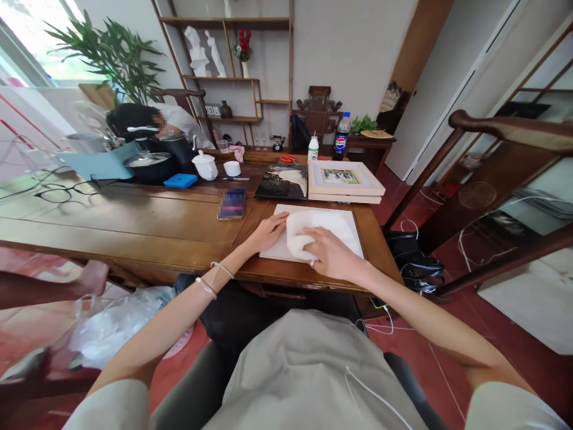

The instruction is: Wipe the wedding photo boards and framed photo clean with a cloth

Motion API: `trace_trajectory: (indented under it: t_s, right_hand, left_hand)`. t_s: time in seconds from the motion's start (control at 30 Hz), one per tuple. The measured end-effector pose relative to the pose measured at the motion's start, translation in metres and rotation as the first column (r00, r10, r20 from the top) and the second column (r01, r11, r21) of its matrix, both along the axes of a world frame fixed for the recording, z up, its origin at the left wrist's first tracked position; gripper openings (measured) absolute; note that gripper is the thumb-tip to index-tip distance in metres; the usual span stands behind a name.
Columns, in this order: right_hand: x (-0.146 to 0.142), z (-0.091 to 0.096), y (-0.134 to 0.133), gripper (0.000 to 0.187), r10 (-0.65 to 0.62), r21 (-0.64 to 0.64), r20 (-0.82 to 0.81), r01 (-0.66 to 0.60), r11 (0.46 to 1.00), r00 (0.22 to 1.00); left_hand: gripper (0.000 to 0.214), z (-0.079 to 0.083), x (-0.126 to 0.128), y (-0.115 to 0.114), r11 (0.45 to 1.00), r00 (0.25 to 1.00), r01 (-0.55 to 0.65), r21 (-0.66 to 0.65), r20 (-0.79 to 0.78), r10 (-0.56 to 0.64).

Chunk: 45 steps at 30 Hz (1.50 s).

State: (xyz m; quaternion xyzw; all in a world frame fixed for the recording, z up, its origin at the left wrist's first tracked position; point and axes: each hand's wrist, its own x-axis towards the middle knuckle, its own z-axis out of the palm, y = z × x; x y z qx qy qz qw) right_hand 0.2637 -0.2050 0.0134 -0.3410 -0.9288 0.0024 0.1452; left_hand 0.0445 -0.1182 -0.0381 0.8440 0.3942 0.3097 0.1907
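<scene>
A flat white board (276,243) lies near the right end of the wooden table, in front of me. On it rests a folded white cloth (295,230). My right hand (333,254), with a ring on one finger, presses and grips the cloth from the right, its index finger stretched over the top. At the board's left edge my left hand (268,232) lies flat, fingers stretched out, their tips beside the cloth. Part of the board is covered by the cloth and my right hand.
Behind the board are a dark picture panel (282,182) and stacked white frames (347,182). A phone (231,203), a white teapot (205,165), a cup (232,168) and glasses (67,192) stand leftward. Bottles (342,137) stand behind. A person (176,119) leans at the far side.
</scene>
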Motion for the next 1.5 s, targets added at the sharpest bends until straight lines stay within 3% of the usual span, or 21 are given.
trace_trajectory:
  t_s: [0.07,0.17,0.33,0.4,0.5,0.6,0.67,0.73,0.9,1.0,1.07,1.17,1.33,1.4,1.5]
  right_hand:
    - [0.001,0.001,-0.002,0.02,0.03,-0.022,-0.018,-0.031,0.999,0.999]
    - [0.009,0.001,0.024,0.021,0.034,-0.032,-0.042,-0.035,0.999,0.999]
    - [0.011,-0.002,0.074,0.026,-0.135,0.032,0.015,0.135,0.99,0.991]
    - [0.002,-0.002,0.067,0.026,-0.2,0.042,0.071,0.197,0.979,0.977]
    - [-0.018,-0.001,0.025,0.028,-0.22,0.061,0.12,0.214,0.975,0.968]
    - [-0.037,0.0,-0.022,0.026,-0.135,0.052,0.122,0.129,0.99,0.983]
    - [-0.042,0.002,-0.035,0.024,-0.08,0.035,0.12,0.076,0.996,0.99]
    - [-0.039,0.003,-0.027,0.023,-0.07,0.021,0.12,0.067,0.997,0.99]
    - [-0.018,0.004,0.045,0.026,-0.223,0.059,0.121,0.217,0.974,0.967]
    - [-0.012,0.002,0.07,0.03,-0.285,0.082,0.11,0.277,0.957,0.952]
    - [-0.015,0.001,0.067,0.029,-0.297,0.084,0.109,0.289,0.954,0.949]
    - [-0.028,-0.003,0.036,0.028,-0.283,0.1,0.104,0.273,0.957,0.953]
    - [-0.043,-0.004,-0.019,0.025,-0.123,0.061,0.112,0.117,0.991,0.986]
    - [-0.039,-0.003,-0.016,0.025,-0.092,0.031,0.098,0.089,0.996,0.991]
    - [-0.024,-0.002,0.012,0.024,-0.073,0.024,0.074,0.071,0.997,0.995]
  left_hand:
    - [0.043,0.0,0.0,0.0,1.0,1.0,0.006,-0.001,0.0,-0.006]
    - [0.045,0.0,0.0,0.001,1.0,1.0,-0.004,0.003,-0.002,0.004]
    - [0.047,-0.001,0.0,0.001,1.0,1.0,-0.018,-0.002,0.005,0.018]
    - [0.046,-0.002,0.0,0.002,1.0,1.0,-0.016,-0.003,0.009,0.016]
    - [0.044,-0.004,0.0,0.004,1.0,1.0,0.005,0.003,0.026,-0.005]
    - [0.042,-0.006,-0.002,0.006,0.999,0.998,0.04,0.016,0.055,-0.04]
    - [0.041,-0.007,-0.003,0.006,0.999,0.996,0.042,0.019,0.073,-0.043]
    - [0.04,-0.006,-0.003,0.006,0.999,0.996,0.041,0.024,0.079,-0.043]
    - [0.041,-0.004,-0.001,0.005,0.999,0.998,0.033,0.042,0.058,-0.035]
    - [0.042,-0.005,0.0,0.005,0.999,0.999,0.016,0.03,0.046,-0.018]
    - [0.042,-0.005,-0.001,0.006,0.999,0.999,0.02,0.028,0.042,-0.022]
    - [0.041,-0.004,-0.001,0.005,0.998,0.998,0.045,0.034,0.05,-0.046]
    - [0.041,-0.001,-0.002,0.002,0.998,0.997,0.06,0.02,0.046,-0.061]
    - [0.041,0.0,-0.001,0.001,0.999,0.998,0.046,0.017,0.049,-0.047]
    - [0.041,0.002,0.0,0.0,0.998,0.996,0.053,0.033,0.065,-0.055]
